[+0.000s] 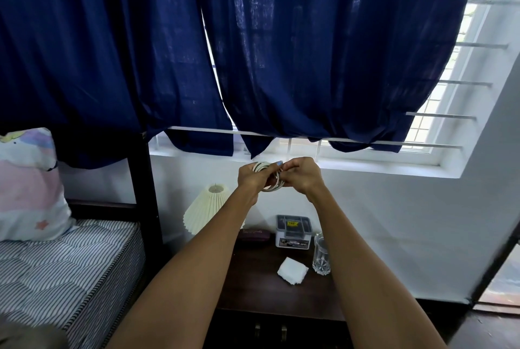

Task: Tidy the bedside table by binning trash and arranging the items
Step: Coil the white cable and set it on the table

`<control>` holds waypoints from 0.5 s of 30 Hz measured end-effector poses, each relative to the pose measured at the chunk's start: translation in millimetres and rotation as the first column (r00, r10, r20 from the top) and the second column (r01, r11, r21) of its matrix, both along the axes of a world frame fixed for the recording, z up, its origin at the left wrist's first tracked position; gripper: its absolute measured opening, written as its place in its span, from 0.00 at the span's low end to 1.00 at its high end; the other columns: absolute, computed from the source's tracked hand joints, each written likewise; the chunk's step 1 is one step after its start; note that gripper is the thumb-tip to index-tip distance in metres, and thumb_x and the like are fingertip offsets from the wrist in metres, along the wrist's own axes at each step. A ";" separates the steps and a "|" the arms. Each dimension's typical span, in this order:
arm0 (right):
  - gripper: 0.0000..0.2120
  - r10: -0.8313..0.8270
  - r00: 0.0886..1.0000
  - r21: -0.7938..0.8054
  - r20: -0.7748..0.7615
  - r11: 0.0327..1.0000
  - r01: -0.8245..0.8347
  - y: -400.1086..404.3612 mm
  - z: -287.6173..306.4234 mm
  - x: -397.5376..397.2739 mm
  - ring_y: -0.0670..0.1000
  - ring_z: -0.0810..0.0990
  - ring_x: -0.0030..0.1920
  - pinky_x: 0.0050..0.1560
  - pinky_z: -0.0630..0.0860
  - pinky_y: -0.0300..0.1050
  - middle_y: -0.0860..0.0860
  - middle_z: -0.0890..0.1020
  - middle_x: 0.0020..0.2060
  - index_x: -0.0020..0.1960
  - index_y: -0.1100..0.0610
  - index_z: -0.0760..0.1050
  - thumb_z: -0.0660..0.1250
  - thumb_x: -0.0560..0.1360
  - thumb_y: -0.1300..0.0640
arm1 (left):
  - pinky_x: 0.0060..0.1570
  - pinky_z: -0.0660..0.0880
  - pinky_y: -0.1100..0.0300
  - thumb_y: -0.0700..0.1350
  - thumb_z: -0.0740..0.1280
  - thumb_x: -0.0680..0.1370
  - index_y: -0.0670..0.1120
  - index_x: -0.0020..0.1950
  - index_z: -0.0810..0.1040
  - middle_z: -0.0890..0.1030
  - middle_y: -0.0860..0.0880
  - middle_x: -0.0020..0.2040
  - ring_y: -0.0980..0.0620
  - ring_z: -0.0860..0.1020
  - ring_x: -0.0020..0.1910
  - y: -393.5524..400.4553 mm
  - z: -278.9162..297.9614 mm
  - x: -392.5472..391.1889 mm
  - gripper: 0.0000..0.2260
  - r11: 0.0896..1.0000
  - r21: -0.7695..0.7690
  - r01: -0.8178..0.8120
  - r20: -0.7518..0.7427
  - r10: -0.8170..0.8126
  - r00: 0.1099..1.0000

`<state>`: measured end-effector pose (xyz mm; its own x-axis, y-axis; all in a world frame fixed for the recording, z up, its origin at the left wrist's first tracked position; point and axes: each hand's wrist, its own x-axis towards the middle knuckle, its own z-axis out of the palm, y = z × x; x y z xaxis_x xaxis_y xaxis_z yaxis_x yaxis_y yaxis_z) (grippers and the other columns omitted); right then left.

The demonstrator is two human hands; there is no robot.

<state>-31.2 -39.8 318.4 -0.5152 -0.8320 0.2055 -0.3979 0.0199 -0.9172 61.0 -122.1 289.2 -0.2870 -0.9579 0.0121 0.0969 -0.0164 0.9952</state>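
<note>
Both my hands are raised in front of the window sill, well above the dark bedside table (253,286). A coiled white cable (271,186) is held between them. My left hand (251,177) grips the coil from the left, and my right hand (302,175) pinches part of it from the right. On the table lie a folded white tissue (292,270), a clear glass tumbler (321,254), a grey compartment box (293,231) with a yellow label, and a dark maroon case (254,235). A cream pleated lamp shade (204,212) stands at the table's back left.
A bed with a striped mattress (70,272) and a pastel pillow (28,185) is on the left, its dark frame post (143,188) beside the table. Blue curtains (253,53) hang over the barred window. A doorway edge (495,272) shows at the right.
</note>
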 end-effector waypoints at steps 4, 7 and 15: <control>0.05 0.000 0.999 0.006 -0.039 1.000 0.000 -0.2 -0.3 0.7 0.59 0.83 0.41 0.50 0.82 0.55 0.63 0.82 0.39 0.45 0.68 0.78 0.68 0.70 0.71 | 0.51 0.78 0.54 0.49 0.79 0.64 0.44 0.35 0.76 0.81 0.43 0.40 0.47 0.79 0.41 -1.2 -0.9 1.1 0.14 0.999 0.032 0.026 -0.012 -0.025 1.000; 0.07 0.024 1.000 0.013 0.004 1.000 -0.024 -1.5 -3.3 1.6 0.59 0.82 0.42 0.51 0.81 0.56 0.63 0.81 0.40 0.46 0.68 0.78 0.65 0.70 0.73 | 0.50 0.78 0.54 0.49 0.79 0.64 0.44 0.34 0.76 0.80 0.45 0.38 0.48 0.78 0.40 -1.5 -1.5 2.7 0.14 0.998 0.047 0.029 -0.005 -0.029 1.000; 0.06 0.043 0.969 -0.052 0.245 0.998 -0.031 -3.4 -16.3 3.8 0.56 0.82 0.38 0.38 0.83 0.44 0.64 0.81 0.43 0.48 0.69 0.77 0.67 0.71 0.72 | 0.37 0.78 0.60 0.51 0.78 0.65 0.43 0.40 0.78 0.83 0.46 0.39 0.50 0.81 0.38 -0.1 -2.0 10.4 0.15 0.983 0.165 0.083 -0.055 -0.075 0.996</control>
